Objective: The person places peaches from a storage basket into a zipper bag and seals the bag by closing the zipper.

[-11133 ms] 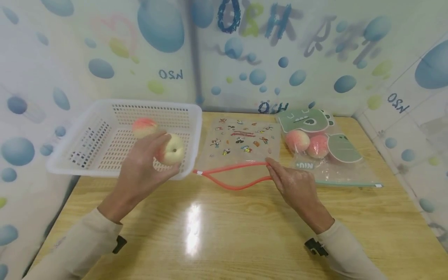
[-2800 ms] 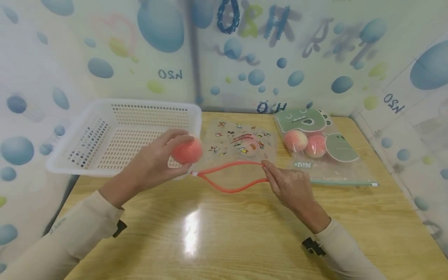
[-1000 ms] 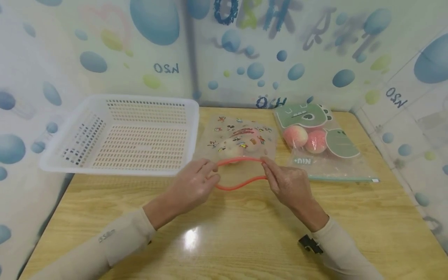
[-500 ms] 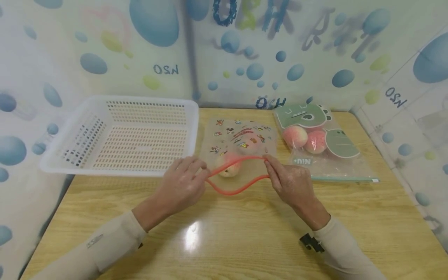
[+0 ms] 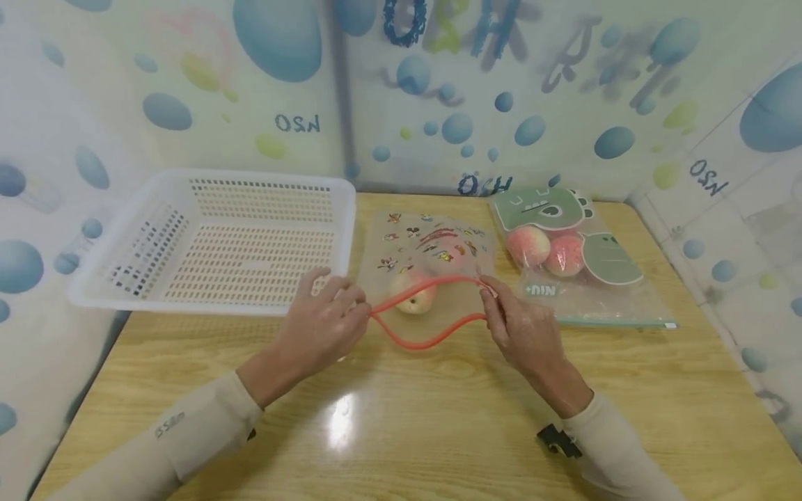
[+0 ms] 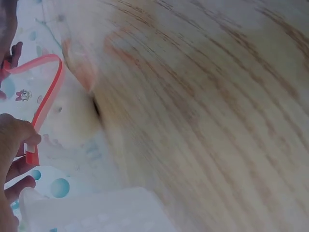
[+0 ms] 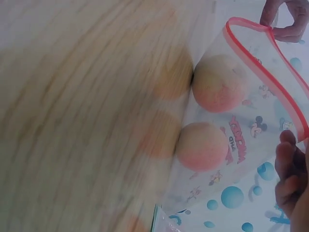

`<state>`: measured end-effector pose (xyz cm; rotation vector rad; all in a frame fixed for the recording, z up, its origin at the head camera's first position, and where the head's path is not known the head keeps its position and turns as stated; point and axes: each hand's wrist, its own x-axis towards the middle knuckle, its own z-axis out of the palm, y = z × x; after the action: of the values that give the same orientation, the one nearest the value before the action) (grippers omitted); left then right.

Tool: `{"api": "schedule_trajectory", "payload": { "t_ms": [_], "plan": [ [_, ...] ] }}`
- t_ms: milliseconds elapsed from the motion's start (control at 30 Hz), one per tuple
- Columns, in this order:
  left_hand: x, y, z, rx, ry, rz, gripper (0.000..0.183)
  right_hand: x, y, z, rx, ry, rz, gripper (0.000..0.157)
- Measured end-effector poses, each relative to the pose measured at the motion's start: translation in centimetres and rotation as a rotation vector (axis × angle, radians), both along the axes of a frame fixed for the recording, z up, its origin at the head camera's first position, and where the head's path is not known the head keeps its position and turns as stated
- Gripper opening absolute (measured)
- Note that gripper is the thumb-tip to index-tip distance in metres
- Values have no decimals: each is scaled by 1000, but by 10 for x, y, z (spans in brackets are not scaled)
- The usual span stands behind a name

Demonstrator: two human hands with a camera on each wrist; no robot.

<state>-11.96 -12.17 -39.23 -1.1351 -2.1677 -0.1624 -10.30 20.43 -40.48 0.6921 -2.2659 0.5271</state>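
A clear zip bag [image 5: 401, 240] with cartoon prints lies mid-table, its red zip edge [image 5: 420, 345] spread apart into a mouth. My left hand [image 5: 322, 327] pinches the left end of that edge; in the left wrist view the white slider [image 6: 26, 148] shows by the fingers. The right end is pinched by my right hand [image 5: 526, 330]. One peach [image 5: 415, 300] sits just inside the mouth. From the right wrist view, two peaches appear in the bag: an upper peach [image 7: 219, 87] and a lower peach [image 7: 202, 146].
At the left stands a white perforated basket [image 5: 216, 306]. To the right lies another zip bag [image 5: 617, 306] with green animal prints, holding a pale peach [image 5: 528, 245] and a redder peach [image 5: 565, 255]. A patterned wall [image 5: 413, 132] rises behind the wooden table [image 5: 438, 431].
Both peaches have gone from the basket and left hand into the bag. My left hand has since taken the zip edge's left end and shifted slightly left; the near peach has come closer to the mouth.
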Motion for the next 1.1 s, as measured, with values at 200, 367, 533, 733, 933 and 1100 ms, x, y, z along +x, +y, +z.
{"api": "schedule_trajectory", "payload": {
  "t_ms": [200,367,533,733,933,1100],
  "plan": [
    [5,0,3,-1,-50,34,10,6,-2,-4,-59,-104,95,50],
    [4,2,6,71,-44,73,12,7,1,-5,-85,-98,191,70],
    [0,5,10,163,-47,80,11,4,5,-3,-42,-52,222,49],
    [-1,7,12,188,-48,80,9,1,7,-3,-15,-18,232,34],
    [0,8,14,195,-51,73,9,-1,4,-1,13,37,254,34],
    [-3,9,17,201,-29,70,9,0,5,1,37,74,247,35]
  ]
}}
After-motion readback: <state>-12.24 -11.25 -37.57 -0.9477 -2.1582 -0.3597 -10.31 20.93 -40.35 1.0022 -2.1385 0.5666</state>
